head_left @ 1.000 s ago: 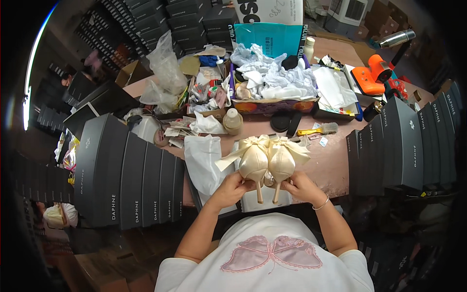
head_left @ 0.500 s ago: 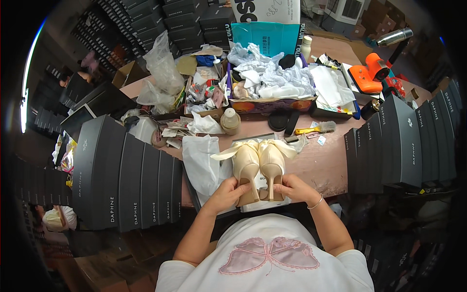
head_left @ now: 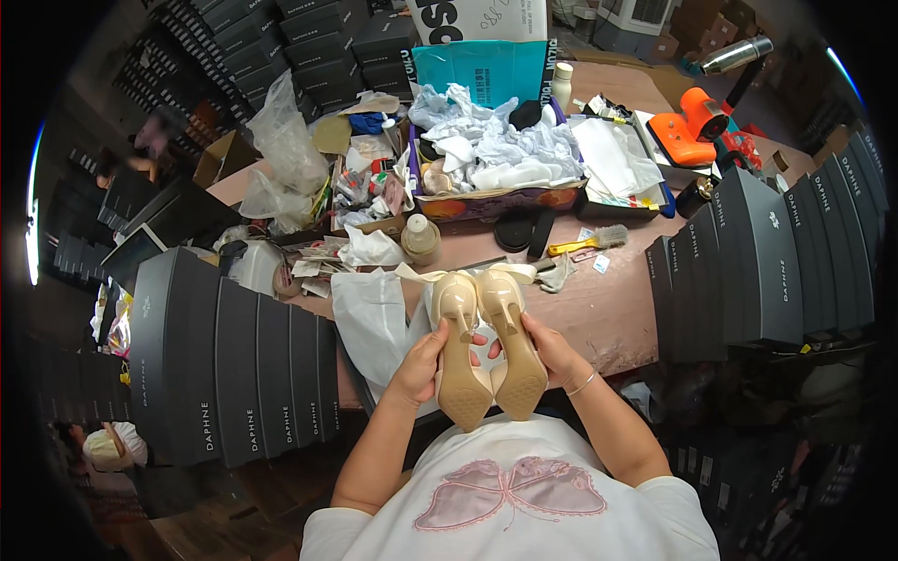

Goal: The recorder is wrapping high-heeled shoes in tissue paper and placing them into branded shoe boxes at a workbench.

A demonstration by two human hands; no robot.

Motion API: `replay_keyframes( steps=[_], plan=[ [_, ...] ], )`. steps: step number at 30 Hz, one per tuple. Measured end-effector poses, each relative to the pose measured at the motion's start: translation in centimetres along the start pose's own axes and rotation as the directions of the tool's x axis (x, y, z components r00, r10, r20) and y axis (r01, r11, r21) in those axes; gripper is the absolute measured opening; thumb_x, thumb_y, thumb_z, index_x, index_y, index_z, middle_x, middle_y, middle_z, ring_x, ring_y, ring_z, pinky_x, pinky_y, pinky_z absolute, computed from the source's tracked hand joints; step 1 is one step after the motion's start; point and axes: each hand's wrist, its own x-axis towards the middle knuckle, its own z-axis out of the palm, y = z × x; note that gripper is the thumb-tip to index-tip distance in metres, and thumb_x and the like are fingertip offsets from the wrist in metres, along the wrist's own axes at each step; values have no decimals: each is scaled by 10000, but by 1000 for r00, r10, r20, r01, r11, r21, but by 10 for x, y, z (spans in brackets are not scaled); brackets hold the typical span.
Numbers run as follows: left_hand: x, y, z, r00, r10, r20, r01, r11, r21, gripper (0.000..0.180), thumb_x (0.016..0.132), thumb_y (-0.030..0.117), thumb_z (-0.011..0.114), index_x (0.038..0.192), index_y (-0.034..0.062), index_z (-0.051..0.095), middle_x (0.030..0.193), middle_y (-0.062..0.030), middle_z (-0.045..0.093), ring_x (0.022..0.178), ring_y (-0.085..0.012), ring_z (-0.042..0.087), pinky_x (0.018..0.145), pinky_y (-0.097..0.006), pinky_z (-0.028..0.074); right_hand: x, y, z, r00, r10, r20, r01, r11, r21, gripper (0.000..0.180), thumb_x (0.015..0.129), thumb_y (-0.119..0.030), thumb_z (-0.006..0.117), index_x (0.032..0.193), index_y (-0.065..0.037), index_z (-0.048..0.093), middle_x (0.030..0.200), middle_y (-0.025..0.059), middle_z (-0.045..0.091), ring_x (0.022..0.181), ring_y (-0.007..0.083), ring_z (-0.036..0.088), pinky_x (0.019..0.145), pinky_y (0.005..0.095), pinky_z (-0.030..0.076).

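Note:
A pair of cream high-heeled shoes is held side by side just in front of my shirt, soles facing up and toes pointing at me. My left hand (head_left: 421,365) is closed round the left shoe (head_left: 464,385), its thumb along the outer side. Round the right shoe (head_left: 517,379) my right hand (head_left: 554,352) is closed in the same way, with fingertips showing between the two soles. Ribbon bows (head_left: 419,274) stick out beyond the heels. Beneath the shoes, an open shoebox is mostly hidden, with white tissue paper (head_left: 369,323) lying over its left part.
Stacks of dark shoeboxes (head_left: 178,355) stand at left and more dark boxes (head_left: 748,271) at right. Behind are a bottle (head_left: 421,238), a yellow-handled brush (head_left: 589,241), a carton of crumpled paper (head_left: 500,203) and an orange device (head_left: 687,131) on the pink table (head_left: 613,318).
Both hands have tipped the shoes so that the soles now face up and the toes point toward me. The view has shifted slightly, moving the table things left in the picture.

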Motion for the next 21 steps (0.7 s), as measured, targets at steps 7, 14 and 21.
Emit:
replay_keyframes(
  steps=[7,14,21],
  plan=[
    [8,-5,-5,1000,-13,14,13,999,-40,498,1007,433,330,1268,21,433,1106,-178,583,848,-202,645,717,-348,575,-17,-3,-15,986,-127,-112,101,971,-215,361,986,-312,417,1232,-52,464,940,130,637,782,185,643,672,317,549],
    [7,-2,-4,999,9,39,-5,995,-98,449,1006,413,371,1210,26,474,1072,-139,613,859,-187,638,735,-330,552,-38,15,-175,727,-389,-566,-108,749,-654,355,925,-224,516,1199,1,489,974,156,638,882,231,636,768,317,509],
    [-17,13,20,967,226,118,-137,70,988,295,853,142,651,1110,24,569,999,-83,627,938,-178,622,883,-390,470,-21,-30,-34,909,-364,-203,194,801,-566,627,852,-267,646,1359,5,400,1322,166,468,1153,204,514,922,326,448]
  ],
)
